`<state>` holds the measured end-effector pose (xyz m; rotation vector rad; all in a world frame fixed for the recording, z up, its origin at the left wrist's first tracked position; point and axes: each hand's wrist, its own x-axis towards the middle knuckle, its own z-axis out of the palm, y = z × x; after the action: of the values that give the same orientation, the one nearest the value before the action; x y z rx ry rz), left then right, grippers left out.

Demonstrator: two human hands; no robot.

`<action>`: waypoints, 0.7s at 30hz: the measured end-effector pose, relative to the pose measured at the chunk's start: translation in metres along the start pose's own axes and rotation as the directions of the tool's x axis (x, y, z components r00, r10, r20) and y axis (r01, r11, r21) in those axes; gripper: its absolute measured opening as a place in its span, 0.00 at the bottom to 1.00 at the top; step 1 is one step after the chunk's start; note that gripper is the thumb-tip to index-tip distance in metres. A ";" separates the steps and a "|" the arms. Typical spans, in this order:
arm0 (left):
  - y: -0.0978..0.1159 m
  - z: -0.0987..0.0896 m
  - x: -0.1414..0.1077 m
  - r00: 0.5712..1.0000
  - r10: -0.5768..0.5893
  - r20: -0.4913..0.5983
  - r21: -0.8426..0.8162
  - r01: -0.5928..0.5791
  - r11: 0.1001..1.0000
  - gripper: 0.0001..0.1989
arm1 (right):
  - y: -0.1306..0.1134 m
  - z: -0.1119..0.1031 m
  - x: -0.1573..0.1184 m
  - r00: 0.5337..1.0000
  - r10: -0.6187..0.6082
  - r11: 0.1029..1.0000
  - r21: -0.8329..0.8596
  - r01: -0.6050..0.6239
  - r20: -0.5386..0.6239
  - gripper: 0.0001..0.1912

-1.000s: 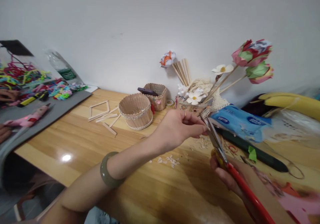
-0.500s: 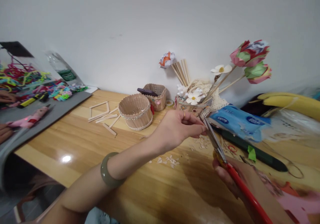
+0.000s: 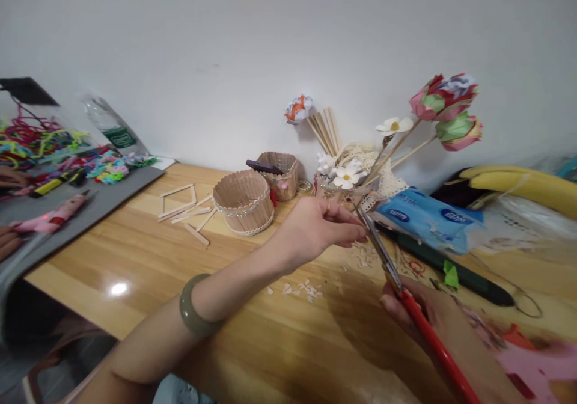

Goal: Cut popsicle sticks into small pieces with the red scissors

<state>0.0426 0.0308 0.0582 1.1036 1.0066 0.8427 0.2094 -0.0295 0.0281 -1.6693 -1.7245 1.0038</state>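
My left hand (image 3: 315,231), with a ring on a finger and a green bangle on the wrist, is closed in a pinch above the table. Whatever lies between its fingertips is too small or hidden to name. Red-handled scissors (image 3: 388,267) are gripped in my right hand (image 3: 428,311), their blades slanting up and left to those fingertips. Below the left hand, small pale petal-shaped pieces (image 3: 309,290) lie scattered on the wood. More pale scraps (image 3: 363,258) are spread beneath the blades. Just behind the hands stands a white flower (image 3: 347,177) in a lace-trimmed holder.
Two wooden-stick baskets (image 3: 246,202) stand left of the flowers. Loose sticks (image 3: 175,202) lie beside them. A blue packet (image 3: 428,217) and a dark green tool (image 3: 469,278) lie at right. Another person's hand (image 3: 8,241) is near a pink glue gun (image 3: 54,214) on a grey mat.
The whole view has shifted slightly to the left. My hands and the scissors keep almost the same pose, with the blades still at the left fingertips.
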 end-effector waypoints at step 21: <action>-0.005 0.003 -0.003 0.997 0.061 -0.047 0.051 -0.059 0.997 0.04 | 0.020 0.009 -0.006 0.999 -0.001 0.990 -0.139 -0.005 -0.041 0.22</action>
<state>0.0449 0.0262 0.0538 1.1653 1.0440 0.9002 0.2147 -0.0379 0.0070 -1.7658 -1.8017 0.8612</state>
